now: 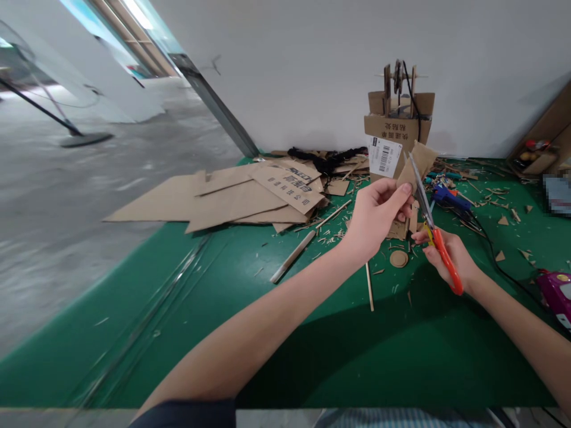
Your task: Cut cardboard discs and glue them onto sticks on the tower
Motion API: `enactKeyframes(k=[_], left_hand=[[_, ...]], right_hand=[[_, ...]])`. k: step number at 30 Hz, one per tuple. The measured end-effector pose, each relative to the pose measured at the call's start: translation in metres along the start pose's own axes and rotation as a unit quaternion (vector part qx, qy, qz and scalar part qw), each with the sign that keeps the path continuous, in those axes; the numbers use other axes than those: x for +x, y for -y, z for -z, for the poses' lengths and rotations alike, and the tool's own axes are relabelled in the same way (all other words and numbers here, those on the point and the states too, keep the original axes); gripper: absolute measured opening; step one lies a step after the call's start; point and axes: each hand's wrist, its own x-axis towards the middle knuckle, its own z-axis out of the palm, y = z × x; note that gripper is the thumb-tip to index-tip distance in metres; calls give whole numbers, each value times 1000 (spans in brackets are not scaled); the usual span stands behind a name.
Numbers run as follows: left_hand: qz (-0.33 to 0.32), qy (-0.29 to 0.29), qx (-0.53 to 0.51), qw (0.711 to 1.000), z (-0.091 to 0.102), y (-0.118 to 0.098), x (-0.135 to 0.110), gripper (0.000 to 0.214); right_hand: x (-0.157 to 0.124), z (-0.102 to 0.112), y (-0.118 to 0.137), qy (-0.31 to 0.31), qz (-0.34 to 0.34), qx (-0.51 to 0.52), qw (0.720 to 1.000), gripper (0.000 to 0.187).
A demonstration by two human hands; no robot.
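Observation:
My left hand (pixel 377 213) pinches a small piece of brown cardboard (pixel 418 161) and holds it up above the green table (pixel 267 333). My right hand (pixel 446 255) grips scissors (pixel 435 229) with orange-red handles. Their blades point up and lie against the cardboard piece. A small round cardboard disc (pixel 398 258) lies on the table just below both hands.
Flat cardboard sheets (pixel 232 199) are piled at the table's back left. A cardboard box model (pixel 397 128) with a barcode label stands by the wall. A blue glue gun (pixel 450 199), thin wooden sticks (pixel 369 286), scraps and a purple object (pixel 557 294) lie around.

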Motion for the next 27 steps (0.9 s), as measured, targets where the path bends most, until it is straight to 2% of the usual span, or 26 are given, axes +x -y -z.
enactKeyframes(k=[4, 7, 16, 20, 23, 27], left_hand=[[-21, 11, 35, 999, 1, -3, 0, 23], [-14, 18, 47, 999, 2, -6, 0, 25], [15, 26, -1, 1000, 3, -6, 1, 25], [-1, 16, 28, 999, 1, -5, -1, 23], [1, 16, 3, 1000, -1, -4, -3, 15], [13, 6, -28, 999, -3, -3, -4, 20]], right_hand=[[0, 1, -2, 0, 5, 6, 1000, 50], [0, 2, -4, 6, 7, 14, 1000, 51], [0, 4, -3, 25, 11, 39, 999, 54], [1, 2, -2, 12, -9, 27, 1000, 51], [2, 0, 3, 0, -28, 11, 1000, 54], [2, -1, 10, -14, -15, 0, 1000, 57]])
